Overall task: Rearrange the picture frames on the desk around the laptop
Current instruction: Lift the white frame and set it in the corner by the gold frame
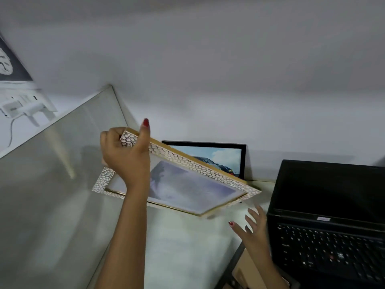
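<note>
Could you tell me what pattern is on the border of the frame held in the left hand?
A white pebble-like texture with gold edging on the picture frame, seen in the head view.

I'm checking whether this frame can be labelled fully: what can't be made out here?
Head view only:
- Black frame: its lower left is hidden behind the pebbled frame.
- Pebbled frame: its picture is washed out by glare, and the left hand covers one corner.
- Right hand: blurred, open, touching nothing.
- Laptop: cut off by the right edge; screen dark.
</note>
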Tool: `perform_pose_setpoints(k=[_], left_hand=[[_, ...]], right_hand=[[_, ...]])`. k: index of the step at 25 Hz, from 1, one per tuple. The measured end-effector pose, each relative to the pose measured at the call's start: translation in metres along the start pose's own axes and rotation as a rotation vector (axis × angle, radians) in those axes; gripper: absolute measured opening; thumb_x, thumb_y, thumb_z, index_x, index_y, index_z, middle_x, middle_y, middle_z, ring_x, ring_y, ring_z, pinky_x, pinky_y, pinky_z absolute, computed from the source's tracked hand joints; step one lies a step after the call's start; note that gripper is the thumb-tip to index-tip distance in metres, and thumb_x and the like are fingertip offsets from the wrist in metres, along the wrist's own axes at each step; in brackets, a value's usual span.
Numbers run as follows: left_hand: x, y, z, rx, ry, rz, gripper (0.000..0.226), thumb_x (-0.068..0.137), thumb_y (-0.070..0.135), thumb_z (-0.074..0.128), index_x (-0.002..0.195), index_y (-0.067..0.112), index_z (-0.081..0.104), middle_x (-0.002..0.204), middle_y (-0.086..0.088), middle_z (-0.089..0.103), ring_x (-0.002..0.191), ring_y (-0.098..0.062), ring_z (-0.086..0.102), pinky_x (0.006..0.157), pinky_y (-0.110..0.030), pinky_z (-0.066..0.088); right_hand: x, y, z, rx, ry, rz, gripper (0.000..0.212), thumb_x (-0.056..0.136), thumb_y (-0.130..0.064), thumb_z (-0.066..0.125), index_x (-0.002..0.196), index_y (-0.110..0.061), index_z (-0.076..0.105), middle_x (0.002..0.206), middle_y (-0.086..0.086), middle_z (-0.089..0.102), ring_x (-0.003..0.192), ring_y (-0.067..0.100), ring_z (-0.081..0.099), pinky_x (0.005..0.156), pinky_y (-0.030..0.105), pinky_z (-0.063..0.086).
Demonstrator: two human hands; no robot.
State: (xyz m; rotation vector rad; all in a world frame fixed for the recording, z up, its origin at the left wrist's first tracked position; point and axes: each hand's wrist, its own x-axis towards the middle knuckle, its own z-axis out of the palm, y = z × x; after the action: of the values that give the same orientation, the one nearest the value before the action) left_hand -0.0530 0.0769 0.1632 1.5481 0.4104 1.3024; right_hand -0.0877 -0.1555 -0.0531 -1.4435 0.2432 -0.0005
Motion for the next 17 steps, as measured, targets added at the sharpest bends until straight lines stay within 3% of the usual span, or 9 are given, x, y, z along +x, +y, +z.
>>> perform_pose_setpoints(k=[2, 5, 7, 9, 11, 13, 14, 15, 17], left_hand=[[-0.005, 0.020, -0.003, -0.200, -0.011, -0.191, 0.033, 0.061, 0.048, 0.070, 0.057, 0.026, 0.045, 0.067, 0.004, 0.046, 0.061, -0.012, 0.044, 0.065, -0.032, 0.044], [-0.020, 0.030, -0.005, -0.431, -0.023, -0.426, 0.031, 0.072, 0.033, 0.072, 0.056, 0.021, 0.048, 0.050, 0.010, 0.048, 0.049, -0.006, 0.045, 0.053, -0.022, 0.043], [-0.032, 0.024, -0.007, -0.425, 0.014, -0.601, 0.025, 0.073, 0.032, 0.071, 0.060, 0.019, 0.054, 0.051, 0.011, 0.053, 0.052, -0.007, 0.050, 0.056, -0.024, 0.046], [-0.046, 0.011, -0.009, -0.337, 0.035, -0.799, 0.024, 0.071, 0.038, 0.069, 0.064, 0.018, 0.056, 0.066, 0.005, 0.058, 0.061, -0.012, 0.055, 0.062, -0.028, 0.048], [-0.067, -0.006, -0.008, -0.264, -0.013, -0.956, 0.023, 0.073, 0.039, 0.062, 0.067, 0.018, 0.055, 0.074, 0.000, 0.059, 0.060, -0.013, 0.055, 0.056, -0.025, 0.047], [-0.097, -0.019, -0.002, -0.244, -0.064, -1.004, 0.017, 0.082, 0.025, 0.050, 0.074, 0.011, 0.057, 0.089, -0.011, 0.065, 0.060, -0.016, 0.053, 0.045, -0.020, 0.044], [-0.115, -0.022, 0.003, -0.157, -0.090, -0.958, 0.014, 0.082, 0.017, 0.047, 0.083, 0.009, 0.059, 0.103, -0.019, 0.065, 0.067, -0.021, 0.055, 0.049, -0.021, 0.047], [-0.135, -0.020, 0.012, -0.034, -0.096, -0.876, 0.017, 0.081, 0.012, 0.047, 0.091, 0.008, 0.060, 0.112, -0.023, 0.063, 0.079, -0.028, 0.057, 0.065, -0.028, 0.050], [-0.175, -0.001, 0.028, 0.092, -0.129, -0.671, 0.017, 0.082, 0.009, 0.049, 0.095, 0.010, 0.060, 0.111, -0.018, 0.062, 0.103, -0.035, 0.056, 0.093, -0.041, 0.041]], right_hand=[[-0.009, -0.011, -0.012, 0.021, -0.099, 0.009, 0.070, 0.067, 0.004, 0.073, 0.127, -0.014, 0.041, 0.121, 0.006, 0.054, 0.112, 0.023, 0.053, 0.090, 0.032, 0.048], [-0.024, -0.030, -0.039, 0.065, -0.069, -0.062, 0.045, 0.061, 0.008, 0.073, 0.098, -0.014, 0.060, 0.085, -0.009, 0.073, 0.080, 0.007, 0.069, 0.071, 0.019, 0.056], [-0.034, -0.048, -0.065, 0.035, 0.017, -0.138, 0.035, 0.066, 0.012, 0.069, 0.083, -0.017, 0.063, 0.068, -0.014, 0.072, 0.066, 0.004, 0.067, 0.060, 0.013, 0.053], [-0.041, -0.072, -0.095, 0.003, 0.068, -0.233, 0.030, 0.063, 0.005, 0.072, 0.080, -0.018, 0.063, 0.063, -0.018, 0.072, 0.063, 0.005, 0.066, 0.057, 0.011, 0.050], [-0.047, -0.101, -0.121, -0.078, 0.104, -0.325, 0.029, 0.060, 0.001, 0.075, 0.077, -0.018, 0.062, 0.064, -0.023, 0.070, 0.061, -0.003, 0.063, 0.056, 0.012, 0.049], [-0.052, -0.136, -0.150, -0.212, 0.113, -0.427, 0.030, 0.061, 0.001, 0.076, 0.074, -0.022, 0.062, 0.067, -0.024, 0.069, 0.061, -0.004, 0.061, 0.056, 0.012, 0.048], [-0.055, -0.156, -0.166, -0.285, 0.110, -0.479, 0.032, 0.061, -0.001, 0.077, 0.073, -0.026, 0.061, 0.069, -0.027, 0.068, 0.064, -0.004, 0.061, 0.055, 0.011, 0.047], [-0.058, -0.177, -0.186, -0.375, 0.118, -0.538, 0.034, 0.059, -0.004, 0.079, 0.073, -0.030, 0.061, 0.070, -0.030, 0.066, 0.067, -0.004, 0.061, 0.054, 0.009, 0.046], [-0.060, -0.214, -0.229, -0.560, 0.160, -0.656, 0.030, 0.056, -0.014, 0.081, 0.077, -0.028, 0.064, 0.064, -0.026, 0.065, 0.072, 0.000, 0.060, 0.055, 0.011, 0.047]])
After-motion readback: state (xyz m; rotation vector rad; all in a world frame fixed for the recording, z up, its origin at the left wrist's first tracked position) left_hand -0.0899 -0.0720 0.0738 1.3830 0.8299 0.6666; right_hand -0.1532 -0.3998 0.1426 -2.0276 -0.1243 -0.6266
